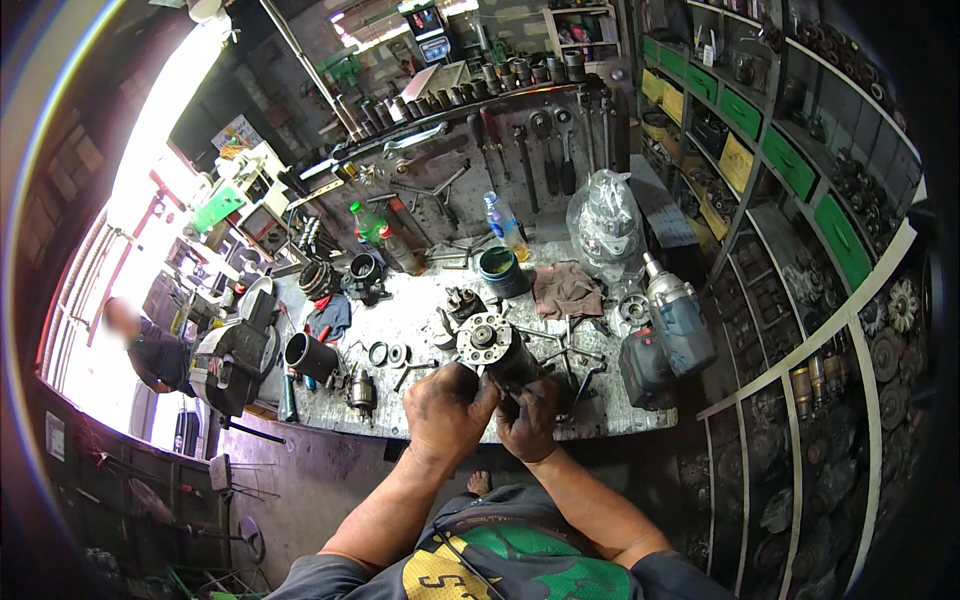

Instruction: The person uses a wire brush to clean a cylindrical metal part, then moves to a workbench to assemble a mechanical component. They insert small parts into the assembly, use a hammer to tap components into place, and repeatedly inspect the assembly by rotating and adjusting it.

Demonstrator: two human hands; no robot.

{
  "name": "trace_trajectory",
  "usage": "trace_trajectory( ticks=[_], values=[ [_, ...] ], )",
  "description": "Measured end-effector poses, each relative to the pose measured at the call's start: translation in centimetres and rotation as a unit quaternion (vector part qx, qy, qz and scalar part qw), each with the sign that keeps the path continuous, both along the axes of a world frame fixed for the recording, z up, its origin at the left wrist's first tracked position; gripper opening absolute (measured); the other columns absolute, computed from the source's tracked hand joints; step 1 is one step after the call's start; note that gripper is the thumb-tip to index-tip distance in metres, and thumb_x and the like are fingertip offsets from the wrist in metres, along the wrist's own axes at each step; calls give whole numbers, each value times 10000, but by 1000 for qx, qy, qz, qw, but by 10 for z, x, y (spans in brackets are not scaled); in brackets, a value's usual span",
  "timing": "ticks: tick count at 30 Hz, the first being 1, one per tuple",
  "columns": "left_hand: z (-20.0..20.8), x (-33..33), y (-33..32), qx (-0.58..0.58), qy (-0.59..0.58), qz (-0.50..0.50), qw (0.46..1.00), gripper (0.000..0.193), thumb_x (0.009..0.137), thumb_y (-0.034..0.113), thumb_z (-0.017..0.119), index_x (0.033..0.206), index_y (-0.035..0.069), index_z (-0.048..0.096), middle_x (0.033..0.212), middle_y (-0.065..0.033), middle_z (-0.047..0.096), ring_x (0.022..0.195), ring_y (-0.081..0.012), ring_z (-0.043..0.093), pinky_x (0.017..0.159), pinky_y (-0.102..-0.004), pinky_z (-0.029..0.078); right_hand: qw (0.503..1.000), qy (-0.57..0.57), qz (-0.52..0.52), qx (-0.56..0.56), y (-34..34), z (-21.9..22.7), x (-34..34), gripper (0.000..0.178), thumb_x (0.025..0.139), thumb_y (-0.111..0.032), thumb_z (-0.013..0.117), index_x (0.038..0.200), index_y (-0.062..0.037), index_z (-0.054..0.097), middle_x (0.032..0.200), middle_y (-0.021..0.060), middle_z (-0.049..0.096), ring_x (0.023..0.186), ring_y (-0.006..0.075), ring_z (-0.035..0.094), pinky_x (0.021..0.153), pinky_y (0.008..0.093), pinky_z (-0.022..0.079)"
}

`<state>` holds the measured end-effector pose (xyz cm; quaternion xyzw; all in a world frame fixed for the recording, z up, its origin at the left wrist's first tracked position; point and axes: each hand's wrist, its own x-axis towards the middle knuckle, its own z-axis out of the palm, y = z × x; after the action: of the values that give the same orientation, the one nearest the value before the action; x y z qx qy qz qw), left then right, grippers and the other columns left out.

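Note:
Near the front edge of the metal-topped workbench, a cylindrical motor stands with its round, holed metal end plate facing up. My left hand is closed at the plate's near left edge, thumb and fingers bent in. Close beside it, my right hand curls its fingers at the motor's near right side. The hands nearly meet in front of the motor, and any small thing between the fingertips is hidden. Left of my hands lie metal rings, a small metal cylinder and a hollow dark housing.
A cordless impact wrench stands at the bench's right end. Behind the motor are a tub of grease, a brown rag, bottles and a plastic-wrapped part. A vise and another person are at left.

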<state>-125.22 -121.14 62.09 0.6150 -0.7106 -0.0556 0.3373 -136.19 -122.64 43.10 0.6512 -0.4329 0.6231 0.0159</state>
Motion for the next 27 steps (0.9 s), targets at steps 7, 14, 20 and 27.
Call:
trace_trajectory(
  ticks=[7,14,20,27],
  values=[
    [10,1,-2,80,74,-10,994,327,951,249,816,759,-3,732,671,-216,705,610,-407,721,596,-478,544,1000,9,20,2,1,10,-7,465,940,-134,814,1365,-76,634,1359,254,652,1215,471,646,1003,583,481],
    [21,14,-15,65,-136,-20,988,417,805,359,994,961,35,783,853,-143,775,779,-339,771,731,-458,617,999,-19,28,3,1,25,-7,343,977,-185,814,1277,-73,690,1275,207,678,1178,453,646,1011,578,483],
    [43,42,-78,24,-181,-356,917,810,856,385,928,1576,181,620,1723,-196,467,1503,-459,523,1237,-534,467,999,-24,43,-4,-3,32,-10,295,1012,-227,799,1235,-70,687,1268,193,701,1172,431,670,1019,566,501],
    [26,49,-92,16,-108,-444,889,654,929,275,875,1537,163,662,1633,-179,586,1440,-434,601,1213,-538,482,996,-36,73,20,-6,11,-8,335,1019,-216,786,1293,-77,652,1295,204,689,1230,451,660,1061,580,503]
  ],
)
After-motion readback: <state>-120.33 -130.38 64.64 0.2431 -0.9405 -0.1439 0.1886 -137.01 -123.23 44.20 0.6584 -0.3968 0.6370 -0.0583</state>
